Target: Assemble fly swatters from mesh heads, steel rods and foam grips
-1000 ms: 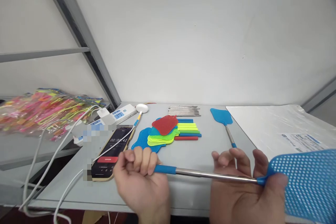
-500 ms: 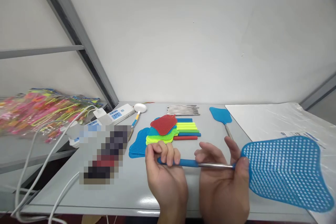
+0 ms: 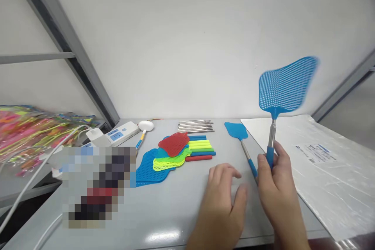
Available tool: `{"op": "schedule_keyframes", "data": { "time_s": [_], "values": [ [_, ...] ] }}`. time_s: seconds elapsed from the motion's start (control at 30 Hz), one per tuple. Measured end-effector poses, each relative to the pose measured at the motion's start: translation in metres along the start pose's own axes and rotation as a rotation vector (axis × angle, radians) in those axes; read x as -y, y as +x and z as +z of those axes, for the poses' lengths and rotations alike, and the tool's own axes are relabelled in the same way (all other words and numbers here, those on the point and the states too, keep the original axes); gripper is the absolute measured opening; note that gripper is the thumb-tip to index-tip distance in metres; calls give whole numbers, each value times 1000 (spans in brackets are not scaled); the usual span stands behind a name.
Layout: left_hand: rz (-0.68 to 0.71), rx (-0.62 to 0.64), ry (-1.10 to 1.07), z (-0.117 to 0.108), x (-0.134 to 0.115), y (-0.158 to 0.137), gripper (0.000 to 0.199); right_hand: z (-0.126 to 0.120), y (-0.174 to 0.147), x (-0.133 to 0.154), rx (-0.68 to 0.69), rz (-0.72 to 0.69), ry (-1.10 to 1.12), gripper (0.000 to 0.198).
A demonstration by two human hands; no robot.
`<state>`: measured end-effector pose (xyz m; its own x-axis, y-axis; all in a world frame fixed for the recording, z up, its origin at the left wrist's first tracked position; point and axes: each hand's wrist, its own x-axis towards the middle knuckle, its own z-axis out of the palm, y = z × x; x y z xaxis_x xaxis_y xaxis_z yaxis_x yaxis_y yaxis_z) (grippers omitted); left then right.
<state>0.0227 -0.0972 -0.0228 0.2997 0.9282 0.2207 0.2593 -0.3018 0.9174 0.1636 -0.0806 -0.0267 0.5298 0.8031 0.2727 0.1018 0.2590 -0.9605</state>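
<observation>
My right hand (image 3: 278, 187) is wrapped round the blue handle of a fly swatter (image 3: 285, 86), which stands upright with its blue mesh head at the top. A short metal shaft joins head and handle. My left hand (image 3: 224, 199) hovers over the table, fingers bent and thumb apart, with nothing in it. Between the hands lies another blue fly swatter (image 3: 246, 150), its head pointing to the wall. Further left is a pile of loose swatter heads, with a red head (image 3: 175, 144) on top of green and blue heads (image 3: 154, 168). Coloured handle tubes (image 3: 200, 150) lie beside them.
Several metal rods (image 3: 195, 126) lie near the wall. A white power strip (image 3: 117, 136) and a white round-headed device (image 3: 145, 126) are at the left, by a pixelated patch. Bagged colourful items (image 3: 43, 133) fill the far left. A white plastic-wrapped sheet (image 3: 336, 187) covers the right side.
The swatter has turned from lying sideways across both hands to upright in my right hand. My left hand has let go of its handle. The view has shifted slightly.
</observation>
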Motion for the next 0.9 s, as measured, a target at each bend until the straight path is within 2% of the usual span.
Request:
{"op": "schedule_keyframes", "data": {
  "time_s": [0.07, 0.13, 0.23, 0.3, 0.43, 0.73, 0.83, 0.9],
  "values": [
    [49, 22, 159, 4, 6, 0, 18, -18, 15, -9, -60, -77, -346, 64],
    [77, 26, 296, 10, 14, 0, 20, -32, 27, -19, -27, -102, -630, 62],
    [82, 60, 492, 19, 25, -2, 24, -44, 38, -34, 100, -22, -925, 58],
    [81, 109, 601, 23, 31, -3, 25, -46, 41, -43, 176, 31, -1044, 56],
    [103, 162, 715, 28, 39, -3, 29, -44, 43, -52, 261, 31, -1095, 55],
    [120, 206, 808, 35, 43, 1, 39, -40, 44, -63, 345, -143, -1165, 45],
    [165, 191, 846, 43, 44, 3, 45, -33, 40, -60, 388, -126, -1148, 46],
    [196, 182, 870, 50, 44, 4, 48, -28, 36, -55, 433, -61, -1115, 47]
  ]
}}
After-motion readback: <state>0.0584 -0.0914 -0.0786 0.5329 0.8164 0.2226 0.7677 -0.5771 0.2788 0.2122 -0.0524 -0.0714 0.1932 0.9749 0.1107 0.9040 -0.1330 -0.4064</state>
